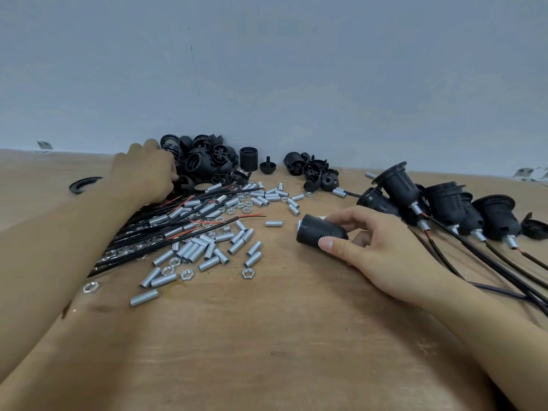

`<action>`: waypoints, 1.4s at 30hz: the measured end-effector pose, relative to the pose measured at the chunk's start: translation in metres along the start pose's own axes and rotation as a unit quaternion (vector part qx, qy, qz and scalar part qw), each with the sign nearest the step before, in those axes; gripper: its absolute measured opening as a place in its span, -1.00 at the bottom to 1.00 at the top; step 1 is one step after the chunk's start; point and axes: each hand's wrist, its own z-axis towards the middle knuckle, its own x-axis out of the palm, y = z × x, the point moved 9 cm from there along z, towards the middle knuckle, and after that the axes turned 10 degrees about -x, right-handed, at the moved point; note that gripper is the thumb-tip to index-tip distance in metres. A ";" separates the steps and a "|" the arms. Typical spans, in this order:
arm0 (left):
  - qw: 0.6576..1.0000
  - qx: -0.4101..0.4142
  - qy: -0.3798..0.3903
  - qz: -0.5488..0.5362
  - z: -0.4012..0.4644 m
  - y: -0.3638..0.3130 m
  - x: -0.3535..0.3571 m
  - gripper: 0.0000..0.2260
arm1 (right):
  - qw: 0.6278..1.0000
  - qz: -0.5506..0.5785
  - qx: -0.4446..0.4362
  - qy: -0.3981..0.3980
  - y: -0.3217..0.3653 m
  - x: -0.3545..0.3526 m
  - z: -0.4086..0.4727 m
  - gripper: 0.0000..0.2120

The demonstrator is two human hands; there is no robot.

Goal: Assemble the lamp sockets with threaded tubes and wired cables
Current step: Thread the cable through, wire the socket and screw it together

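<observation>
Right hand (382, 250) grips a black threaded socket shell (321, 234) lying on the table (267, 336). Left hand (145, 173) reaches into the heap of socket parts (204, 161); its grasp cannot be told. Step judged: gathering components. Next move calls for a mating cap, a threaded tube (274, 223) and a wired cable (166, 229).

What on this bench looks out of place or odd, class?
A lone black ring lies at the far left, apart from the heap of black socket parts. One threaded tube and a nut have strayed nearest the viewer.
</observation>
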 end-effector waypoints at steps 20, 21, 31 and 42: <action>0.518 0.005 0.309 -0.797 -0.176 -0.133 -0.021 -0.71 | 0.989 0.039 -0.116 -0.080 0.027 -0.015 -0.003 -0.66; 0.524 0.016 0.310 -0.793 -0.176 -0.134 -0.021 -0.65 | 0.987 0.040 -0.130 -0.081 0.030 -0.016 -0.004 -0.65; 0.601 0.091 0.315 -0.728 -0.171 -0.139 -0.020 -0.48 | 0.956 -0.014 -0.279 -0.086 0.061 -0.019 -0.010 -0.59; 0.618 0.133 0.282 -0.722 -0.167 -0.131 -0.030 -0.62 | 0.973 0.176 -0.129 -0.070 0.038 -0.014 -0.001 -0.84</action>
